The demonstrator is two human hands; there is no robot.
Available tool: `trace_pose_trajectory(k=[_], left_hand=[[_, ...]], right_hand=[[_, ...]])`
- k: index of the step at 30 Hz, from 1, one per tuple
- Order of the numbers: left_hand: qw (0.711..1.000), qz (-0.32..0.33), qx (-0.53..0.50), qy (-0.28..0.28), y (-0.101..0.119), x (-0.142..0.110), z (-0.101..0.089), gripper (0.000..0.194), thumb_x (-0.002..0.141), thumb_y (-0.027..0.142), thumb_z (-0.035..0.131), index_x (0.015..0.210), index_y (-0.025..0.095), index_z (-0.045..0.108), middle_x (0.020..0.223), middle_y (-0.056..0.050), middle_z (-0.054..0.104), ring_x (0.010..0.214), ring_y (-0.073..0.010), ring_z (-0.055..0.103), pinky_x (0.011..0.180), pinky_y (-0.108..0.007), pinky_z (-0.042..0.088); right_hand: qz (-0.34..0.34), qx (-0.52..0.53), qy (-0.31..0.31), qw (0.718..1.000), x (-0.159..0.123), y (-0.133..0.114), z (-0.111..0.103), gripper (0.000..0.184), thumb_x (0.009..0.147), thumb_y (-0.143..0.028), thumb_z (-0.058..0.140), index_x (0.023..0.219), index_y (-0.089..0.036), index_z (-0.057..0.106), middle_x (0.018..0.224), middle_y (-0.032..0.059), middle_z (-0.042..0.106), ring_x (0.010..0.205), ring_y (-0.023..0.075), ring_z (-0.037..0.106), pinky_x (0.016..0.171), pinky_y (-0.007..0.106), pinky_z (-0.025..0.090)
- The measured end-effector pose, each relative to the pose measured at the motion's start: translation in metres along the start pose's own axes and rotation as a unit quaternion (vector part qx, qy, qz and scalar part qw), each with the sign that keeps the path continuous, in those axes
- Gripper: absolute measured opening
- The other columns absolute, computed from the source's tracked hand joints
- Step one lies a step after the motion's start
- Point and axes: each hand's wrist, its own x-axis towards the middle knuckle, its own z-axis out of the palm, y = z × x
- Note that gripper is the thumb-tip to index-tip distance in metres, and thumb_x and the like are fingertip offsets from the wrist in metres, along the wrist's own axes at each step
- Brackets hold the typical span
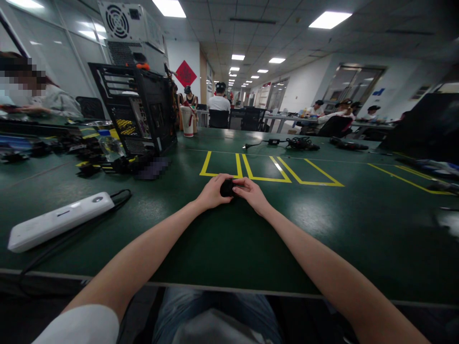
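A small black object [227,188] sits between my two hands above the green table [201,248], too dark and too covered by fingers to name its kind. My left hand [212,192] is closed round its left side, thumb toward me. On the other side, the fingers and thumb of my right hand [251,193] come together at its right edge in a pinch. Just beyond my hands, yellow tape outlines [267,179] mark the tabletop.
To the left lies a white power strip [60,220] with a black cord. Behind it stand an open black computer case [138,107], a clear bottle [111,145] and a paper cup [187,122]. A coiled black cable [303,143] lies at the far side. Another person sits at far left.
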Motion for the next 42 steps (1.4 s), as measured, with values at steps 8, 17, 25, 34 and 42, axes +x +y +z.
trace_pose_trajectory(k=[8, 17, 25, 34, 42], left_hand=[[1.0, 0.007, -0.002, 0.001, 0.0001, -0.0002, -0.0004, 0.057, 0.058, 0.019, 0.063, 0.11, 0.022, 0.039, 0.108, -0.004, 0.047, 0.102, -0.021, 0.045, 0.087, -0.038, 0.037], [1.0, 0.004, 0.004, 0.004, -0.0007, 0.0003, 0.0008, 0.057, 0.058, 0.018, 0.063, 0.109, 0.022, 0.039, 0.108, -0.004, 0.047, 0.102, -0.0209, 0.045, 0.088, -0.038, 0.037], [1.0, 0.008, 0.003, 0.004, -0.0017, -0.0003, 0.0009, 0.057, 0.058, 0.019, 0.063, 0.11, 0.022, 0.039, 0.108, -0.004, 0.047, 0.101, -0.0204, 0.045, 0.088, -0.037, 0.037], [1.0, 0.006, 0.003, 0.005, -0.0017, 0.0005, 0.0015, 0.057, 0.058, 0.019, 0.063, 0.109, 0.022, 0.039, 0.107, -0.004, 0.048, 0.1, -0.0203, 0.046, 0.087, -0.037, 0.038], [1.0, 0.004, 0.004, 0.003, -0.0017, 0.0003, 0.001, 0.056, 0.059, 0.02, 0.063, 0.11, 0.022, 0.039, 0.108, -0.004, 0.047, 0.102, -0.0208, 0.045, 0.087, -0.037, 0.037]], right_hand=[[-0.01, 0.035, -0.041, 0.999, -0.0012, 0.0007, -0.0014, 0.037, 0.06, -0.016, 0.063, 0.095, -0.02, 0.05, 0.106, 0.0032, 0.053, 0.1, 0.0159, 0.051, 0.093, 0.036, 0.036], [0.017, 0.02, -0.004, 1.0, 0.002, 0.0035, 0.0005, 0.032, 0.064, -0.024, 0.06, 0.094, -0.02, 0.051, 0.1, 0.0037, 0.055, 0.097, 0.0161, 0.052, 0.089, 0.039, 0.039], [-0.009, 0.032, -0.041, 0.999, -0.0011, 0.0025, -0.0017, 0.038, 0.06, -0.017, 0.064, 0.094, -0.021, 0.05, 0.104, 0.0025, 0.053, 0.097, 0.0156, 0.052, 0.091, 0.037, 0.038], [0.014, 0.012, -0.007, 1.0, 0.0008, 0.0005, 0.0014, 0.032, 0.066, -0.022, 0.058, 0.097, -0.021, 0.05, 0.099, 0.0032, 0.055, 0.096, 0.0162, 0.052, 0.087, 0.039, 0.04], [-0.021, 0.018, -0.013, 1.0, -0.0035, -0.0016, 0.0024, 0.03, 0.063, -0.018, 0.061, 0.091, -0.019, 0.05, 0.103, 0.0028, 0.054, 0.097, 0.0158, 0.053, 0.091, 0.036, 0.038]])
